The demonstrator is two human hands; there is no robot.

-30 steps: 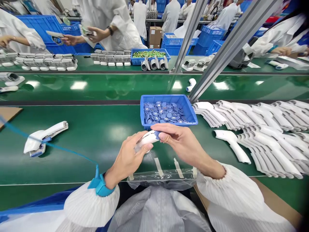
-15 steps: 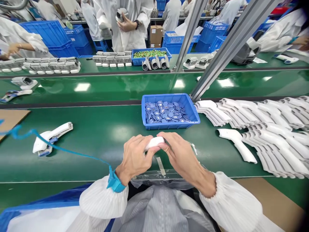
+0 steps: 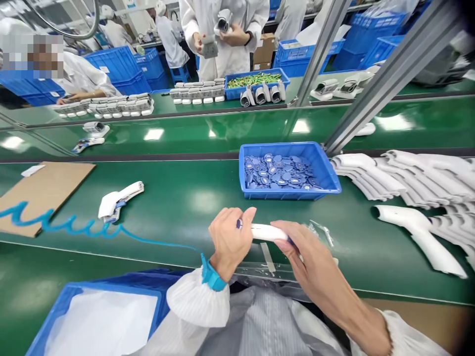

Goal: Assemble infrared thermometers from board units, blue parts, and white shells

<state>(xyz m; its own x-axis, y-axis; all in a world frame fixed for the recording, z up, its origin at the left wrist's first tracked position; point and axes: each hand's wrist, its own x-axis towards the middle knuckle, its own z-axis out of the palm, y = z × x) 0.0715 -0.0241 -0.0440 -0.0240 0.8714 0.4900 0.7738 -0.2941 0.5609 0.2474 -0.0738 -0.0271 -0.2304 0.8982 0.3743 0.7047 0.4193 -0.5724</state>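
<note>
"White casing (image 3: 267,232): where is it, and who has it?"

"It's held up over the worktop (image 3: 178,198), on the near side of the blue tray (image 3: 291,196). The left hand (image 3: 232,235) is wrapped around one end with its thumb up; the right hand (image 3: 306,247) grips the other end between thumb and fingers."

"Why both ends?"

"Probably for steadiness, as nothing seems to support it from below. How hard either hand squeezes, I cannot tell."

"And the tray?"

"Just beyond the hands, likely for a short reach to the blue oval pieces (image 3: 278,173) heaped inside."

"What about the right side?"

"White shells (image 3: 358,161) lie nested in rows, presumably to save room. A loose shell (image 3: 417,227) lies at their near edge, perhaps so it picks up easily."

"And the left?"

"A white-and-blue assembly (image 3: 117,199) lies well apart from the hands, near the blue cord (image 3: 156,242) running to the wristband (image 3: 213,277), perhaps a grounding strap."
</note>
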